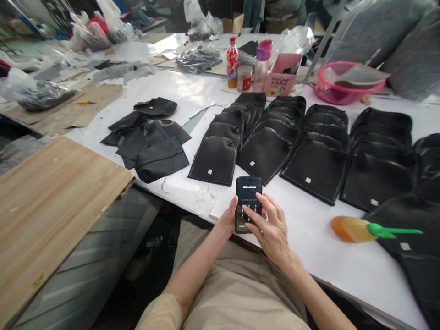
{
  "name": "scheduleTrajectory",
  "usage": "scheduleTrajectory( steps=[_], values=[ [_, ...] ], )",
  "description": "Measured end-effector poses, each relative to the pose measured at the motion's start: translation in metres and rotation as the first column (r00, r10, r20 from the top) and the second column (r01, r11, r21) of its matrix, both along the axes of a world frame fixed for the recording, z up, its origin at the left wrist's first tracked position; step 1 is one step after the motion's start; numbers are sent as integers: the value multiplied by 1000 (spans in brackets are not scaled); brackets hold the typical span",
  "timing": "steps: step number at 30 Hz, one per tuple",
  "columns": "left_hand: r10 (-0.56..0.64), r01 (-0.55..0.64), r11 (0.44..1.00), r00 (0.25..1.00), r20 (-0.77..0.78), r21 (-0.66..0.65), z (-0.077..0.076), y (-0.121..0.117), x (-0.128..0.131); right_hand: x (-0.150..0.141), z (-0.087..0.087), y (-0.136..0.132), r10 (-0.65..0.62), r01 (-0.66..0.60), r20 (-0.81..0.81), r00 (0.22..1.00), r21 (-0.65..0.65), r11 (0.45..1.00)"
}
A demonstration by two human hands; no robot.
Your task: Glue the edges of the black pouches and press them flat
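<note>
A black smartphone with a number keypad on its lit screen is held upright over the table's front edge. My left hand is closed around its left side, the thumb along the edge. My right hand is at the phone's right side, fingers apart, with a fingertip over the keypad. Whether it also supports the phone I cannot tell. Just beyond lie black leather-like pieces in overlapping rows, among them one piece with a small white label. A looser heap of black pieces lies to the left.
An orange bottle with a green nozzle lies at the right. Toward the back stand a red-labelled drink bottle, a jar, a purple-lidded bottle, a pink box and a pink basin. A wooden board is at the left.
</note>
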State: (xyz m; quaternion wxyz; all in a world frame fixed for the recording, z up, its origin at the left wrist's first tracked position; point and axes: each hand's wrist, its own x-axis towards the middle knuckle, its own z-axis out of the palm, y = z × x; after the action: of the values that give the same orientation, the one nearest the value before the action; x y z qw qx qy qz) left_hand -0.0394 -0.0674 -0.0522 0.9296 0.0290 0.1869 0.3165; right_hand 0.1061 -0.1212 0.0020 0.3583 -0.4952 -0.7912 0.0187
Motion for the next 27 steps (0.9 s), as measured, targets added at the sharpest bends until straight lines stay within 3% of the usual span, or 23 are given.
scheduleTrajectory(
  steps=[17,27],
  values=[
    [-21,20,988,1000,5,155,8,4,2,12,1,-7,-101,101,-8,995,-4,995],
    [-6,7,994,1000,-16,105,7,2,1,9,4,-11,-57,56,-43,997,-14,998]
  ],
)
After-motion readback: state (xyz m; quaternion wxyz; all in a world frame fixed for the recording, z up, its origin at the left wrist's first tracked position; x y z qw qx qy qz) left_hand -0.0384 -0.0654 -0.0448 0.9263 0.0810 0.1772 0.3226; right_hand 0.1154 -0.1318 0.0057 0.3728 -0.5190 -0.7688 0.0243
